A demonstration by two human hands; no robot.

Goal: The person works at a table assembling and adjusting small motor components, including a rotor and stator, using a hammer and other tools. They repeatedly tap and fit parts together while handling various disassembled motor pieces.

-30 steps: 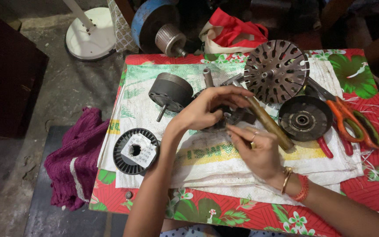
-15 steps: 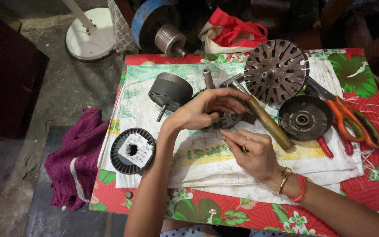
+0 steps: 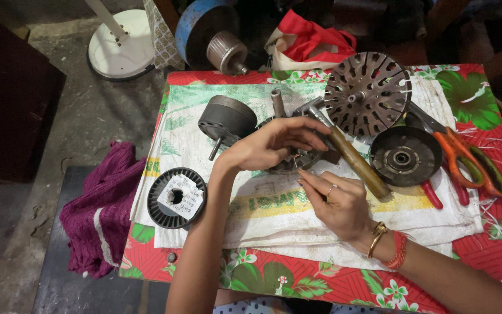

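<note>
Copper-wound stator lies mid-surface on the white sack, the left hand cupped over it, fingers curled on its rim. The right hand, at its 5 o'clock, pinches at the winding; too hard a tug could snap the wire, or nudge the hammer at 3 o'clock.

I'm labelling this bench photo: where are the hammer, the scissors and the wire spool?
hammer [image 3: 357, 161], head view, on its wooden handle.
scissors [image 3: 476, 164], head view, on the orange handles.
wire spool [image 3: 176, 197], head view, on its label.
</note>
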